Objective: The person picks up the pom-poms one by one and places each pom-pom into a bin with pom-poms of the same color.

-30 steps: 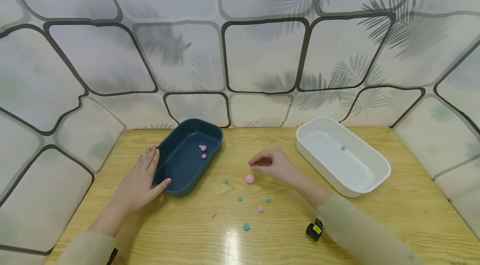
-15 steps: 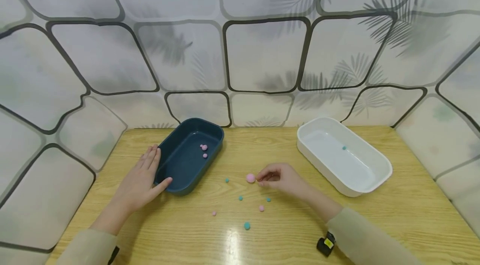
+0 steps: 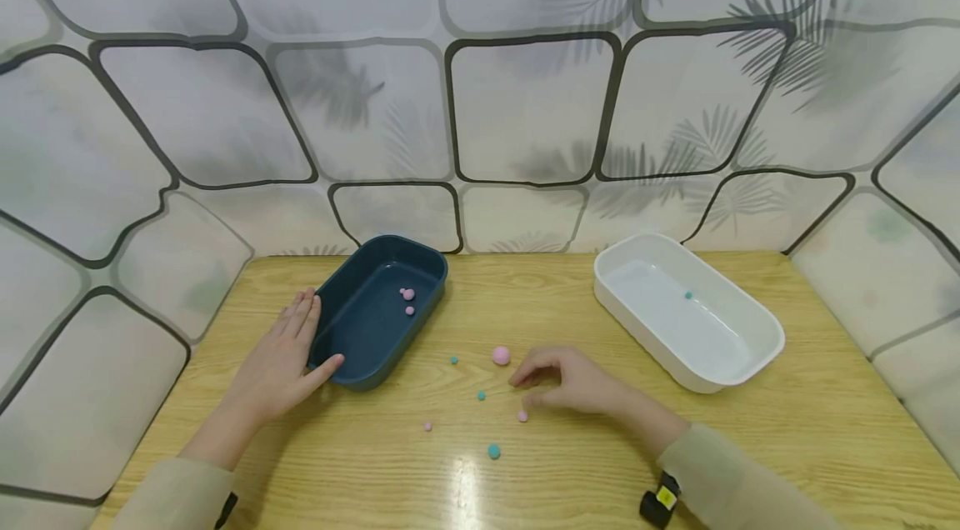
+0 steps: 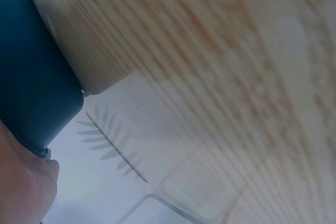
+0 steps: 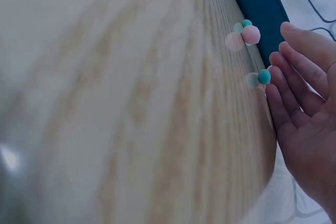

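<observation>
My left hand (image 3: 277, 363) rests against the left side of a dark blue tray (image 3: 356, 309), fingers straight along its outer wall and thumb over the near rim. Two pink pom-poms (image 3: 408, 294) and a smaller pink one lie in that tray. Over the table, my right hand (image 3: 573, 384) has its thumb and fingers apart, with nothing between them. In the right wrist view a teal pom-pom (image 5: 264, 76) sits right by its fingertips. Near this hand are a large pink pom-pom (image 3: 501, 356) and a small pink pom-pom (image 3: 522, 416), the latter just under the thumb.
To the right stands a white tray (image 3: 690, 313) with one teal pom-pom (image 3: 688, 295) inside. Other pom-poms on the wooden table (image 3: 360, 463) include a larger teal one (image 3: 493, 451) and a small pink one (image 3: 428, 427). A patterned fabric wall (image 3: 525, 113) borders the back.
My right hand has moved toward me and slightly right, past the large pink pom-pom, its fingers spreading. It now covers a small teal pom-pom in the head view. The left hand stays put.
</observation>
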The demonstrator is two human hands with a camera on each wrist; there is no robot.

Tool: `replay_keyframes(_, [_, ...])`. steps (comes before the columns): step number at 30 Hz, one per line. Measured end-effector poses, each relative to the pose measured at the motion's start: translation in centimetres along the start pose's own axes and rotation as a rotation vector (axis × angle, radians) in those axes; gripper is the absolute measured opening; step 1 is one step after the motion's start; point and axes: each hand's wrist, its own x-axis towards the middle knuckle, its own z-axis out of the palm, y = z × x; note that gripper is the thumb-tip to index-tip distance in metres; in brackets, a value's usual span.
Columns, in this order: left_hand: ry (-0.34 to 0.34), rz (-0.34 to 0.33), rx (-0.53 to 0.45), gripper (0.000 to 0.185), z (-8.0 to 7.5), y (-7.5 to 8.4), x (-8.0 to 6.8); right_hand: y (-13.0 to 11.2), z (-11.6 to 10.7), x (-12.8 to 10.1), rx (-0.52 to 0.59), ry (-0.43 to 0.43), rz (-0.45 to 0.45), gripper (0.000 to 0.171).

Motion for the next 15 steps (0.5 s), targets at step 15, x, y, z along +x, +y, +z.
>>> replay_keyframes(15, [0.008,0.004,0.008,0.097,0.00,-0.03,0.10,0.24,0.04,-0.21,-0.156,-0.110,-0.056,0.021])
